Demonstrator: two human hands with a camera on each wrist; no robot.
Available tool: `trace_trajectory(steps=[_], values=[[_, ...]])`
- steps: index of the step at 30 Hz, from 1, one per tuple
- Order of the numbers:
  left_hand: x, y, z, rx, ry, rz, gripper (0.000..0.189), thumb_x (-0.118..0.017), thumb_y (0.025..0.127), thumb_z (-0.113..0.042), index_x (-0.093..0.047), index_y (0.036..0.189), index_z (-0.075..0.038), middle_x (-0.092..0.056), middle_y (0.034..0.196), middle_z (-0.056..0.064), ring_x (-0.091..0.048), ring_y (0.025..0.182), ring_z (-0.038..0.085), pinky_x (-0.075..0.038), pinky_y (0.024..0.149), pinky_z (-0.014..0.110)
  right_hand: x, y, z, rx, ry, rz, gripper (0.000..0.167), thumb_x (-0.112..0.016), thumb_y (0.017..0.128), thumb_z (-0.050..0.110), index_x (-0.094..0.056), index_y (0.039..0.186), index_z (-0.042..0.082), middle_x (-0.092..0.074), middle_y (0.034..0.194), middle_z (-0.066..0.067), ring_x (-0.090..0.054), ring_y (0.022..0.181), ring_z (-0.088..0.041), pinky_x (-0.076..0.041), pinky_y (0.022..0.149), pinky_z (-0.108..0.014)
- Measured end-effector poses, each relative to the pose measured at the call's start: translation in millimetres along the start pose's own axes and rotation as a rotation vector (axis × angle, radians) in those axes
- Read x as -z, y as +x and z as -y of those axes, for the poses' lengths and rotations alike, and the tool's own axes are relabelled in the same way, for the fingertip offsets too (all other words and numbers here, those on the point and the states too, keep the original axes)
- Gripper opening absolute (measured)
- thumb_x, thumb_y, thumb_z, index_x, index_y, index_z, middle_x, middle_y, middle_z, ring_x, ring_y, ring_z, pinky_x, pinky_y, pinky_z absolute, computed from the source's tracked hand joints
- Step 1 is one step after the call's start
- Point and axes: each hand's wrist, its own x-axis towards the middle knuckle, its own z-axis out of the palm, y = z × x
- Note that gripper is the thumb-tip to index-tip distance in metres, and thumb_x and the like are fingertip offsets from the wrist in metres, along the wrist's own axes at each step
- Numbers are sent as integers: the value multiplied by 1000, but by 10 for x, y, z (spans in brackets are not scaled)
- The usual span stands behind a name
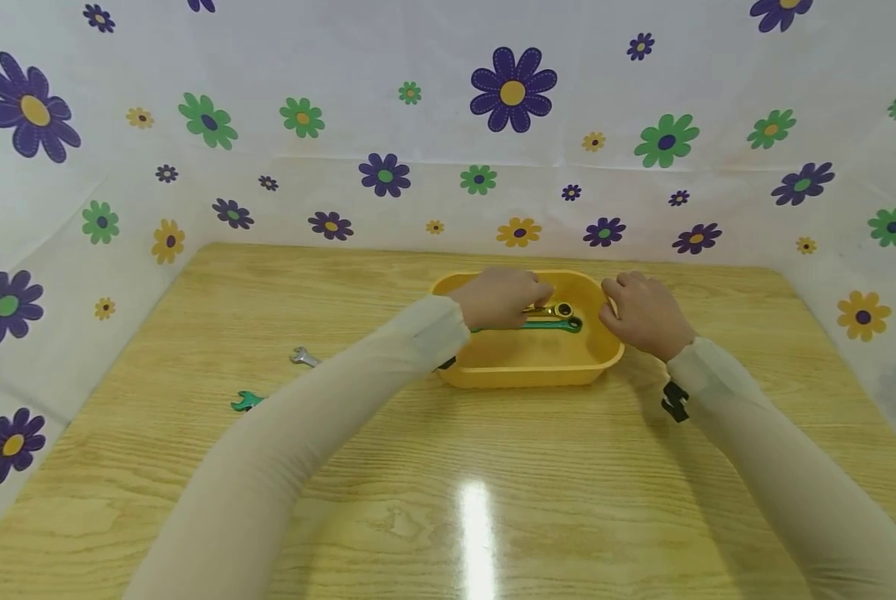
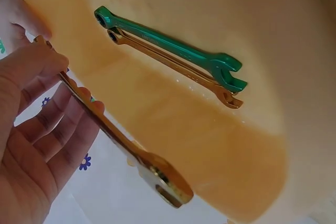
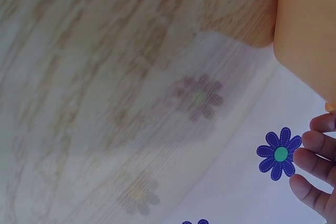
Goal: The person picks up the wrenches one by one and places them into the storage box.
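Note:
My left hand [image 1: 500, 297] reaches over a yellow plastic basin [image 1: 523, 377]. Its thumb and fingers pinch a gold wrench [image 2: 118, 136], seen slanting across the left wrist view above the basin floor. Below it, a green wrench [image 2: 168, 44] lies in the basin, with an orange-gold wrench [image 2: 168, 65] alongside. My right hand [image 1: 646, 312] grips the basin's right rim with curled fingers; in the right wrist view only its fingers [image 3: 315, 163] show, beside the basin's outer wall.
On the wooden table [image 1: 387, 483] to the left lie a silver wrench [image 1: 305, 357] and another green wrench [image 1: 247, 401], both partly hidden by the left sleeve [image 1: 327, 417]. A white flower-print cloth [image 1: 432, 125] stands behind the table and along its sides.

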Motion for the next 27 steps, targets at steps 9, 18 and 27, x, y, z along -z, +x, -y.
trace_trajectory(steps=[9,18,27], values=[[46,-70,-4,0,-40,3,22,-57,86,-5,-61,107,-10,-66,106,5,-58,86,15,-50,77,25,-9,-5,-3,0,6,3,15,-50,86,15,-54,83,2,-52,71,-11,-45,64,-23,-41,59,-35],[161,-104,1,-1,-30,9,25,-55,87,-3,-62,110,-8,-66,108,5,-59,89,16,-50,79,26,-19,-10,-18,-5,10,-1,14,-50,86,15,-53,83,2,-51,70,-11,-45,64,-24,-40,59,-35],[278,-23,-31,0,-41,12,22,-56,89,-7,-61,111,-10,-64,106,1,-55,87,15,-48,81,24,-24,1,-28,-5,1,0,15,-51,86,16,-54,84,2,-52,71,-11,-45,64,-24,-41,59,-36]])
